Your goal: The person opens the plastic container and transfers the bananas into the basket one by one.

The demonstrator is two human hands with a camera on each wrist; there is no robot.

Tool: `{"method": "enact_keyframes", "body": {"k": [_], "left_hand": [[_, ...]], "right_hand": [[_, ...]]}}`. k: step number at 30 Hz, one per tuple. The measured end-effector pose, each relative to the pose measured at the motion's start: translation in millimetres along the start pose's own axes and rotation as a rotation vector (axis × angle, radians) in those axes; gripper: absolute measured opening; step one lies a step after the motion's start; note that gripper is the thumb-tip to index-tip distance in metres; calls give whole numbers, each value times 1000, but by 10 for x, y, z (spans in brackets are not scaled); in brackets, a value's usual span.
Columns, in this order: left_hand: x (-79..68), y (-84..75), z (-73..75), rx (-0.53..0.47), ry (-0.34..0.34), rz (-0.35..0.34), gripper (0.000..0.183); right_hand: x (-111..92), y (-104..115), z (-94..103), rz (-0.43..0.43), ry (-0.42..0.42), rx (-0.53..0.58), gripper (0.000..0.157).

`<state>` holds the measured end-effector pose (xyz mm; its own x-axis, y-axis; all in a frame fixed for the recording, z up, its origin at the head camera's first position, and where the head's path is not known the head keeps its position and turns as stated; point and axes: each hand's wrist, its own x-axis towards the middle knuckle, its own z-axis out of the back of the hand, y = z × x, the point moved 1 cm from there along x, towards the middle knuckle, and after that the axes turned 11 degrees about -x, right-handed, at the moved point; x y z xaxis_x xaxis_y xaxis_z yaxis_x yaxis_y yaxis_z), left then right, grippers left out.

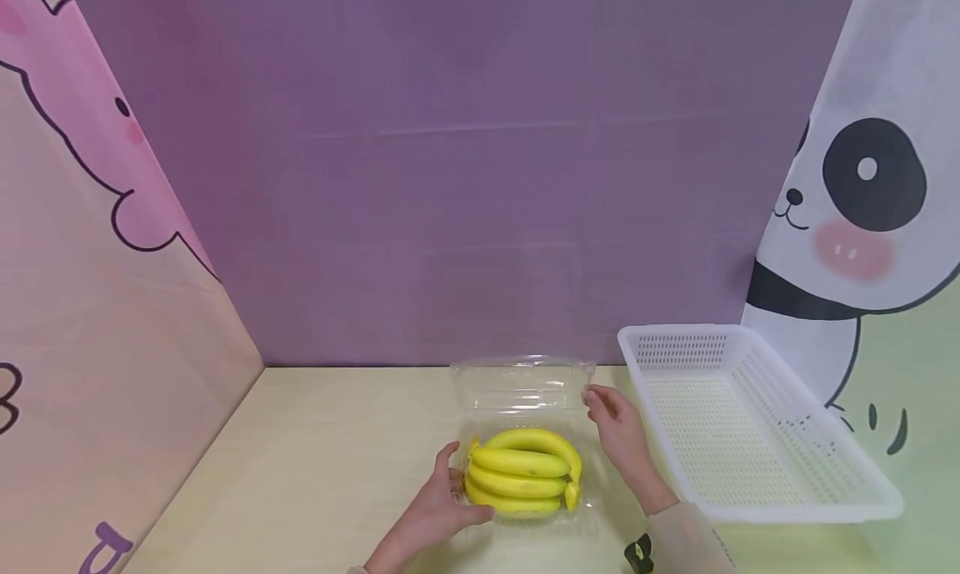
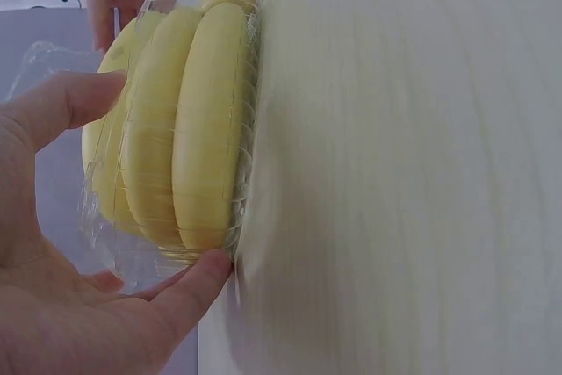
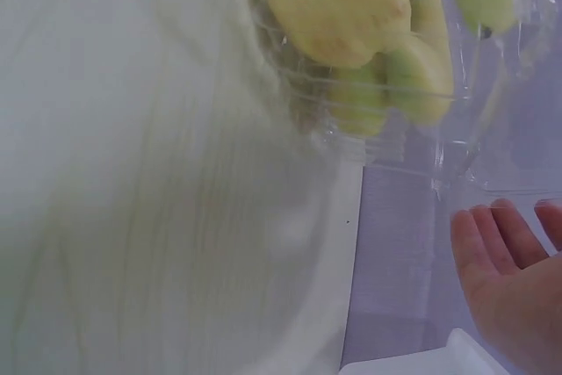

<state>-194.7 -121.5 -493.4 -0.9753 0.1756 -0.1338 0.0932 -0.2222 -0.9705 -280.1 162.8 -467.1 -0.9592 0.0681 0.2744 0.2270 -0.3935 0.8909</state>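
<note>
A bunch of yellow bananas [image 1: 517, 472] lies in a clear plastic clamshell box [image 2: 167, 256] on the table. Its transparent lid [image 1: 517, 388] is raised and tilted back at the far side. At the box's left end is my left hand [image 1: 438, 503], thumb along the near side and fingers around the end. One fingertip touches the box low down in the left wrist view. My right hand [image 1: 621, 432] pinches the lid's right edge between thumb and fingers. In the right wrist view, its fingers [image 3: 496, 239] meet the lid's thin edge.
A white perforated plastic basket [image 1: 671, 441] stands to the right, close beside my right forearm. The pale wooden table [image 1: 300, 466] ends at a purple cloth backdrop [image 1: 420, 182]. Cartoon-printed cloths hang at the left [image 1: 135, 324] and right.
</note>
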Motion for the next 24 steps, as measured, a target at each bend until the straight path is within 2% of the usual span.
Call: {"method": "enact_keyframes", "body": {"k": [10,13,18,24], "left_hand": [[3,-11,-6,3,-8,-7,111],[-5,-6,-9,1,-6,-4,111],[-2,8,-7,-1,-1,1,111],[11,18,3,2,-3,-6,111]], "right_hand": [[-10,-58,-44,-71,39,-44,36],[-16,-107,-51,-55,57,-59,39],[-46,-143,-44,0,89,-145,45],[-67,-165,-40,13,151,-217,55]]}}
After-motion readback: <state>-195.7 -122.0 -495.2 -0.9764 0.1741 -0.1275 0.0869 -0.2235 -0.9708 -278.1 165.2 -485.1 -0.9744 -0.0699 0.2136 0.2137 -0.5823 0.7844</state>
